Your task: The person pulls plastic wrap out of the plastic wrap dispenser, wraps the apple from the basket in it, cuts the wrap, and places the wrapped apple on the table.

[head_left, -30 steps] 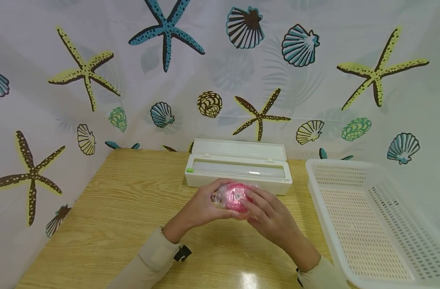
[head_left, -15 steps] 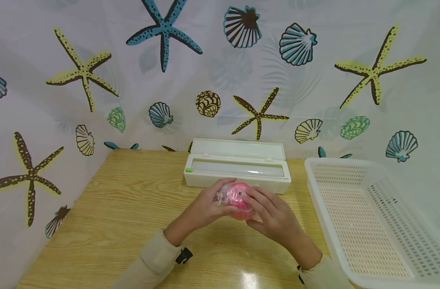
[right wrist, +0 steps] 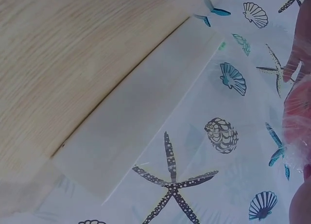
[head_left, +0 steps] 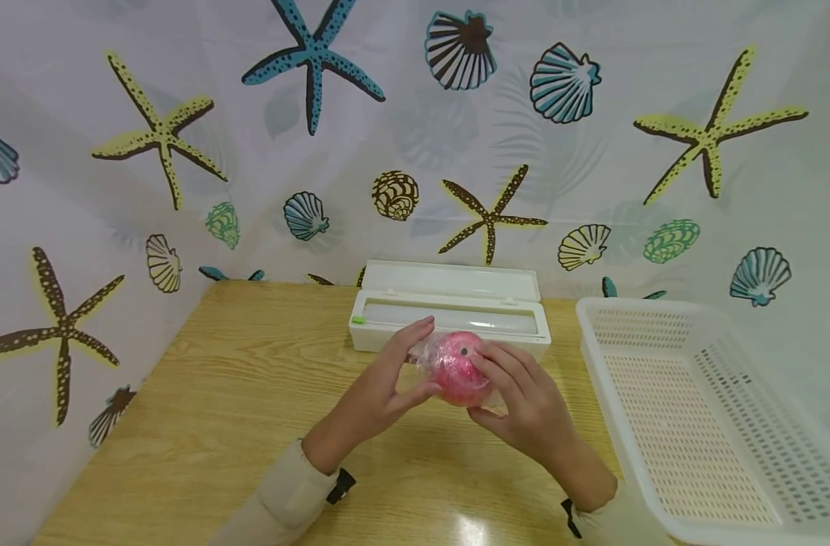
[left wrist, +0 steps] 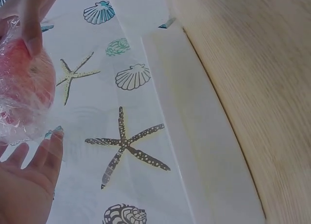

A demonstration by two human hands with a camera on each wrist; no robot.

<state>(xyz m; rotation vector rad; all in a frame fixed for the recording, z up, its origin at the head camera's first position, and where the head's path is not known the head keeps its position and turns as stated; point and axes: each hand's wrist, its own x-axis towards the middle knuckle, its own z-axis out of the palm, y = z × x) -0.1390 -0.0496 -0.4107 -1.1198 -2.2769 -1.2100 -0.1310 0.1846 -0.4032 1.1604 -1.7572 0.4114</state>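
Observation:
A round, glossy pink-red fruit-like ball (head_left: 461,383) is wrapped in clear cling film, with a small dark spot near its top in the head view. My right hand (head_left: 534,406) grips its right side, fingers over the top and thumb below. At its left, crumpled film (head_left: 424,353) bunches up beside my left hand (head_left: 377,383). That left hand is spread, thumb and fingers apart around the film end. In the left wrist view its fingers point up straight near the wrapped ball (left wrist: 29,83). The right wrist view catches the ball (right wrist: 297,114) only at its edge.
Behind the hands on the wooden table (head_left: 251,364) stands a long white cling film dispenser (head_left: 449,337), lid raised, a film roll inside. To the right is a white perforated basket (head_left: 609,402). A curtain (head_left: 360,174) printed with starfish and shells hangs behind.
The left thumb and fingers have loosened from around the ball and spread apart. The ball has turned and shifted slightly right, showing more pink. The right hand has kept its hold.

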